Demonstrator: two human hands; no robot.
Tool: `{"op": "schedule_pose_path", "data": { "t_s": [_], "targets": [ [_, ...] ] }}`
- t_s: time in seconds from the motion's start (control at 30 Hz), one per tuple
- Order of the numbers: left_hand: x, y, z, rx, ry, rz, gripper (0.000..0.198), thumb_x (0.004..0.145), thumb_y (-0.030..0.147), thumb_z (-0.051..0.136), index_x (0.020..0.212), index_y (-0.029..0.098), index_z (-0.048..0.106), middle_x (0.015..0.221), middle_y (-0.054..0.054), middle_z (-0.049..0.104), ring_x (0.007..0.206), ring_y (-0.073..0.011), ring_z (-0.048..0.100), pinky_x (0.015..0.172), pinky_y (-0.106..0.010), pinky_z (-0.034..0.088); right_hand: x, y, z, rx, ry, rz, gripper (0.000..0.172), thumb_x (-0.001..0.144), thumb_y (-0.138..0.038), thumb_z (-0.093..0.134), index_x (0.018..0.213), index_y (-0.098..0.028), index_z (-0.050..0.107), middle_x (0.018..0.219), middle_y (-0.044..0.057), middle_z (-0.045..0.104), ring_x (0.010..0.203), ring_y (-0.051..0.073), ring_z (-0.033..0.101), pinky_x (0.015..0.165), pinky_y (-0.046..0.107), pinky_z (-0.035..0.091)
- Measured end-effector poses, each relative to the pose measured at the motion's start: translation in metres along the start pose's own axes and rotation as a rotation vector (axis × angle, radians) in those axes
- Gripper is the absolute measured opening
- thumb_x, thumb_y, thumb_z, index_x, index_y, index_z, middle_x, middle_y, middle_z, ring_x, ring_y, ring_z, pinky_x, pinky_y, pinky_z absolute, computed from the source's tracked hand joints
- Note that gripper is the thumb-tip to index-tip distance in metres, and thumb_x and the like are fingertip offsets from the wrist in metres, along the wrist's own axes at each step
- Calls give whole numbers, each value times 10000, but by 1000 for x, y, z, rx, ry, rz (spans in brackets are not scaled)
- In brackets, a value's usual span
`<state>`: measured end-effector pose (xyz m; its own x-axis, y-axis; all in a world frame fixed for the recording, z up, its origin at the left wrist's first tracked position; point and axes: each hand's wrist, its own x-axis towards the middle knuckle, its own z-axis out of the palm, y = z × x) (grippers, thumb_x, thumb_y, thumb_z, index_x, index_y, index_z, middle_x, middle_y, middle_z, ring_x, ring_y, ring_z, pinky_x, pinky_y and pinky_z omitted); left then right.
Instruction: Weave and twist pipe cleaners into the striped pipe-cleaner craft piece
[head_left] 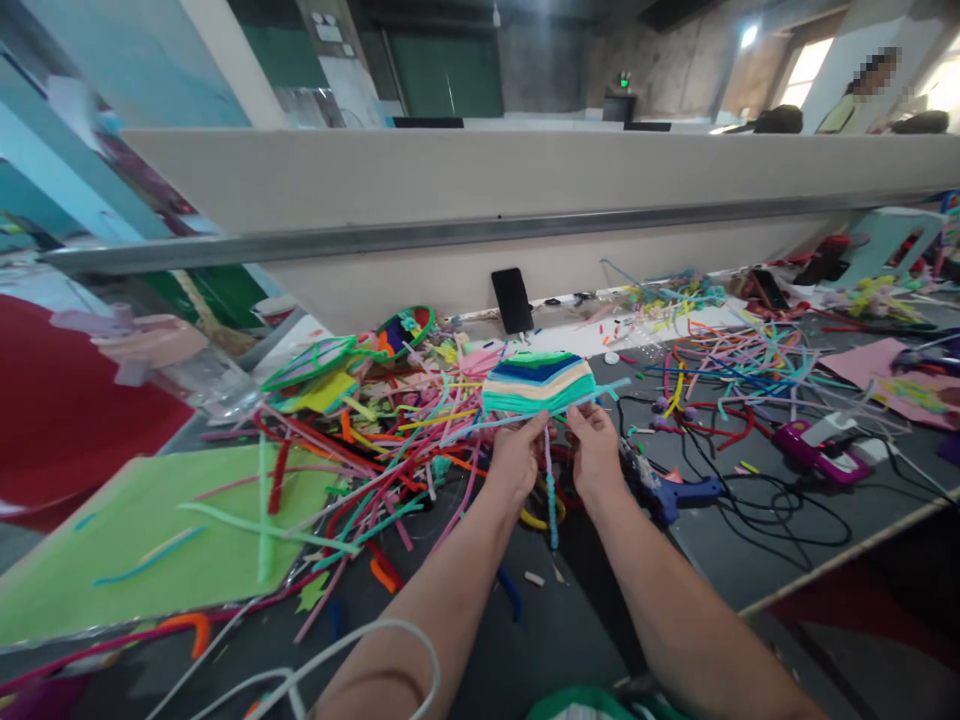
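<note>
Both hands hold up a striped pipe-cleaner fan [537, 382] with bands of green, blue, cream and teal. My left hand [516, 457] pinches its lower edge on the left. My right hand [594, 449] pinches the lower edge on the right. A twisted stem of pipe cleaners [551, 492] hangs down between the two hands. Loose teal ends stick out sideways from the fan.
A pile of loose pipe cleaners [375, 440] lies left of the hands, more [720, 365] to the right. A blue glue gun [679, 492] and black cables lie by my right hand. A green sheet [135, 540] lies at the left. A black phone [512, 298] leans on the partition.
</note>
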<state>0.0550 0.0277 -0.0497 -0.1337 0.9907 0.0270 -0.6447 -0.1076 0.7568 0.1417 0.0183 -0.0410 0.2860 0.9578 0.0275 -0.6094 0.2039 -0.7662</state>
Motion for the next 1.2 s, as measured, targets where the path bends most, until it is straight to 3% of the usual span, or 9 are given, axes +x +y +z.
{"op": "schedule_pose_path", "data": {
  "t_s": [0.17, 0.6, 0.83, 1.2],
  "targets": [
    [-3, 2, 5, 7, -50, 32, 320, 624, 189, 793, 921, 147, 681, 732, -13, 698, 654, -141, 643, 703, -278, 514, -4, 0, 1, -2, -87, 14, 229, 640, -300, 759, 770, -176, 618, 758, -22, 650, 661, 107, 563, 684, 264, 459],
    [-2, 4, -2, 53, -59, -140, 232, 602, 236, 814, 711, 111, 652, 619, -5, 645, 548, -102, 600, 560, -209, 507, 6, 1, -9, -104, 83, -57, 255, 610, -297, 762, 568, -159, 552, 543, -76, 504, 554, 78, 434, 587, 232, 356],
    [-2, 6, -5, 101, -74, -167, 266, 598, 267, 814, 712, 110, 633, 580, -3, 617, 518, -102, 584, 526, -203, 491, 7, -2, -9, -78, 104, -77, 201, 595, -293, 762, 638, -150, 628, 598, -45, 596, 586, 97, 500, 632, 252, 399],
    [-1, 8, -6, 143, -47, -154, 260, 598, 278, 812, 705, 112, 643, 591, -6, 626, 524, -102, 582, 528, -211, 491, 14, 4, -15, 55, 118, -19, 199, 583, -263, 796, 645, -155, 641, 608, -54, 611, 566, 77, 509, 616, 228, 399]
  ]
}}
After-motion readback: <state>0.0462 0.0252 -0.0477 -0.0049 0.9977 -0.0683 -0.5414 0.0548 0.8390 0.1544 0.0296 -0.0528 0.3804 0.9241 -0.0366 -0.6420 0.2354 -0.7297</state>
